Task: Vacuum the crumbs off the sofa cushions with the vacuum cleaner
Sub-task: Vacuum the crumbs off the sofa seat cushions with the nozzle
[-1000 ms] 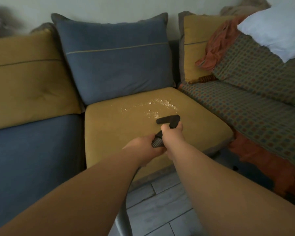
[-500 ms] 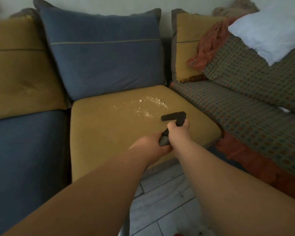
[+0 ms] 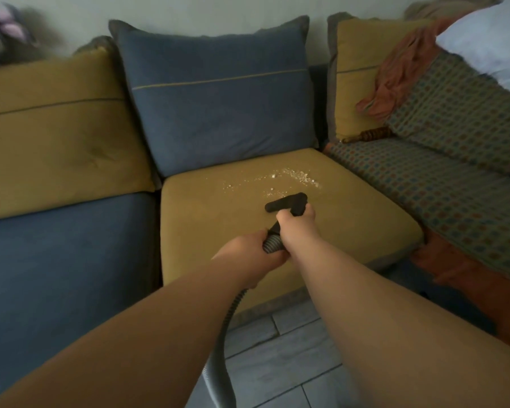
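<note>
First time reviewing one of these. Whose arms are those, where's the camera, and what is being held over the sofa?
No machine here: a person wears one camera on the head, looking forward and down, so both bare arms are theirs. The left hand grips the ribbed vacuum hose; the right hand, just ahead, grips the black nozzle. The nozzle is at the near edge of pale crumbs scattered on the mustard seat cushion; whether it touches the fabric is unclear.
</note>
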Demonstrator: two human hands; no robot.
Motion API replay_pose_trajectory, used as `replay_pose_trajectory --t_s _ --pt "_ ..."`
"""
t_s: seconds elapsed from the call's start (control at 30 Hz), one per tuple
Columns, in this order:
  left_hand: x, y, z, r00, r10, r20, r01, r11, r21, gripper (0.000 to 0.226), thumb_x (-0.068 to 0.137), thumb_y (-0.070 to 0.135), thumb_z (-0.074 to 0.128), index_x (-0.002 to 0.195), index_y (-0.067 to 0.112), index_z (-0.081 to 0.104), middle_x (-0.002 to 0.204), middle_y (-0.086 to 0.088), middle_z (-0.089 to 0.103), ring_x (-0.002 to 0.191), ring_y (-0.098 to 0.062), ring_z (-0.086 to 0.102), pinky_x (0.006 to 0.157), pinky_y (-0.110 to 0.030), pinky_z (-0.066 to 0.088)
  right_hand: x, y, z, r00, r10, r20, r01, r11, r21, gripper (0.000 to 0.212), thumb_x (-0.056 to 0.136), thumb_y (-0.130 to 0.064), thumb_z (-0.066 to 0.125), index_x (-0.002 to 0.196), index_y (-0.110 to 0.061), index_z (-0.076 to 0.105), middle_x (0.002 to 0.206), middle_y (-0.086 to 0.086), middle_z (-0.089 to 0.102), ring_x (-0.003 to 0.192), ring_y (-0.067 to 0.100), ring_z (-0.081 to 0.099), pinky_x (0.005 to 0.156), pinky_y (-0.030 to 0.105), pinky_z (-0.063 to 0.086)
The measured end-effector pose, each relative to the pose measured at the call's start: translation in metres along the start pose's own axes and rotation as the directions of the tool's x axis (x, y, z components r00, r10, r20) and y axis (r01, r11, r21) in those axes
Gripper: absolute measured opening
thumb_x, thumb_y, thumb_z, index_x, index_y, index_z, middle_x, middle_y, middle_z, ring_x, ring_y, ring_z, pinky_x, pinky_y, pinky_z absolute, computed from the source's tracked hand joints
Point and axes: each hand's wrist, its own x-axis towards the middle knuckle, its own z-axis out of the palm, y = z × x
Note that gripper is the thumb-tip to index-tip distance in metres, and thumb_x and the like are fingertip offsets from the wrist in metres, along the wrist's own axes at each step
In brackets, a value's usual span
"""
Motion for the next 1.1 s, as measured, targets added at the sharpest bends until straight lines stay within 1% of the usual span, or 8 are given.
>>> replay_pose_trajectory --t_s 0.13,0.27,0.4,0.6,0.73,0.87,1.03,1.1 --pt "0.004 0.008 0.012 0.999 0.029 0.015 -0.028 0.999 -0.029 0.036 0.085 0.055 0.058 0.106 0.027 0.052 0.070 0.002 0.061 0.041 -0.007 0.056 0.044 -0.025 0.054 0.001 0.004 -0.017 0.999 -0.001 -0.048 -0.001 0.999 -0.032 0.072 0.092 -0.035 0.048 0.152 -0.038 0.009 0.128 0.013 0.054 0.064 0.025 0.047 0.053 0.031 0.039" --pt "0.013 0.025 0.026 0.995 0.082 0.049 -0.080 0.996 -0.045 0.040 0.084 0.058 0.057 0.114 0.034 0.048 0.071 0.003 0.060 0.047 -0.009 0.058 0.047 -0.026 0.055 0.007 0.008 -0.041 0.992 -0.029 -0.121 0.024 0.999 -0.042 0.072 0.092 -0.033 0.047 0.152 -0.036 0.009 0.125 0.013 0.055 0.068 0.025 0.048 0.052 0.030 0.035" --pt "0.024 0.036 0.034 0.993 0.111 0.048 -0.111 0.994 0.001 0.043 0.086 0.058 0.055 0.118 0.031 0.048 0.073 0.004 0.059 0.054 -0.013 0.061 0.056 -0.031 0.058 0.015 0.007 -0.053 0.987 -0.023 -0.156 0.018 0.999 -0.038 0.071 0.093 -0.032 0.047 0.153 -0.035 0.009 0.129 0.013 0.053 0.082 0.029 0.050 0.064 0.036 0.038" --pt "0.034 0.024 0.023 0.995 0.090 0.032 -0.089 0.996 -0.019 0.034 0.085 0.060 0.055 0.105 0.035 0.047 0.070 0.004 0.060 0.045 -0.010 0.059 0.041 -0.020 0.051 0.023 -0.003 -0.039 0.996 -0.006 -0.089 0.000 0.998 -0.070 0.073 0.093 -0.031 0.047 0.153 -0.036 0.005 0.134 0.014 0.050 0.087 0.030 0.049 0.068 0.037 0.038" --pt "0.031 0.008 0.012 0.999 0.053 -0.002 -0.053 0.998 -0.044 0.033 0.084 0.059 0.056 0.105 0.034 0.048 0.071 0.002 0.062 0.044 -0.010 0.060 0.041 -0.020 0.050 0.018 -0.009 -0.018 1.000 -0.026 -0.015 0.025 0.998 -0.056 0.074 0.091 -0.032 0.047 0.152 -0.038 0.006 0.134 0.013 0.050 0.092 0.033 0.055 0.076 0.043 0.053" --pt "0.021 -0.010 -0.002 1.000 0.003 -0.019 -0.004 0.999 -0.053 0.034 0.086 0.057 0.057 0.108 0.034 0.048 0.072 0.001 0.062 0.046 -0.011 0.060 0.044 -0.022 0.054 0.009 -0.013 0.006 0.998 -0.007 0.063 0.009 1.000 -0.021 0.075 0.091 -0.030 0.047 0.152 -0.040 0.004 0.137 0.014 0.047 0.103 0.039 0.057 0.087 0.053 0.053" --pt "0.013 -0.015 -0.007 1.000 -0.023 -0.020 0.023 0.999 -0.025 0.037 0.087 0.056 0.057 0.114 0.032 0.048 0.072 0.001 0.062 0.046 -0.012 0.061 0.048 -0.027 0.056 0.003 -0.013 0.014 0.997 0.014 0.073 -0.013 1.000 -0.022 0.074 0.092 -0.032 0.046 0.151 -0.041 0.004 0.134 0.013 0.051 0.094 0.036 0.059 0.079 0.049 0.056" --pt "0.016 -0.009 -0.003 1.000 -0.012 -0.017 0.012 1.000 -0.018 0.035 0.087 0.056 0.057 0.109 0.031 0.048 0.072 0.001 0.062 0.046 -0.012 0.060 0.047 -0.026 0.056 0.005 -0.010 0.008 0.999 0.002 0.047 -0.001 1.000 -0.024 0.072 0.092 -0.033 0.047 0.151 -0.041 0.007 0.130 0.012 0.053 0.081 0.031 0.057 0.064 0.040 0.054"
